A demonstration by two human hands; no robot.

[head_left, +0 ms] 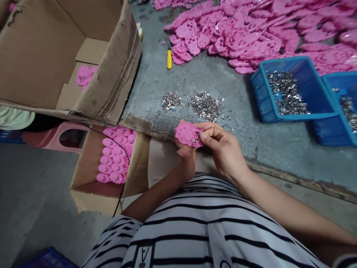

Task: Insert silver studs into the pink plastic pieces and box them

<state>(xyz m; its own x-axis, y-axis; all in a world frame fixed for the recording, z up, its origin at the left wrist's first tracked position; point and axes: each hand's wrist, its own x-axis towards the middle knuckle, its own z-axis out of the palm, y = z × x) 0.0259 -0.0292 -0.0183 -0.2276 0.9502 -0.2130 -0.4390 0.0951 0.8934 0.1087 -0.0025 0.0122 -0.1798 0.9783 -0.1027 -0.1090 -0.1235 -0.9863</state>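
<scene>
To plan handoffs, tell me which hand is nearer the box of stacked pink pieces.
Left. The left hand, holding a pink piece, is right of the box; the right hand, at that piece's edge, is farther right.

- The head camera is looking forward and steeply down from the wearer's head, over the striped shirt [192, 227].
- It is facing the worktop [242, 111], centring near the left hand [186, 153] and right hand [224, 146].
- It is viewing them from close above, while reaching to the pink heap [240, 33] at top and the floor [41, 186] at lower left.
</scene>
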